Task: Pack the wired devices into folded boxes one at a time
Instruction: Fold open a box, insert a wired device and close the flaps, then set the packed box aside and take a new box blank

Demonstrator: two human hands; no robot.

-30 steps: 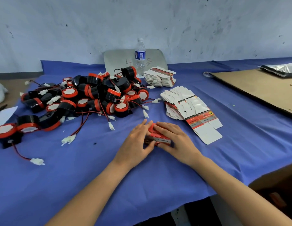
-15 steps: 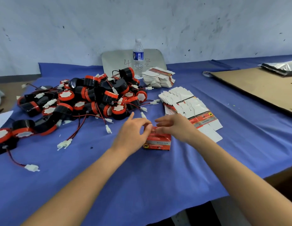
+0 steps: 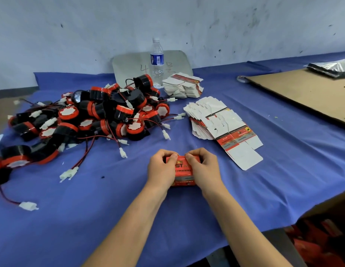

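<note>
Presently closing one red box [image 3: 182,171] on blue cloth [image 3: 110,209], left hand [image 3: 162,168] and right hand [image 3: 203,168] both gripping it; device pile [image 3: 102,116], flat boxes [image 3: 221,128] largely unpacked.

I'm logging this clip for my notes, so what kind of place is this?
Probably a small workshop's hand-packing bench: a heap of identical wired devices, stacks of flat unfolded boxes, and a red box held in both hands on a blue-covered table.
</note>
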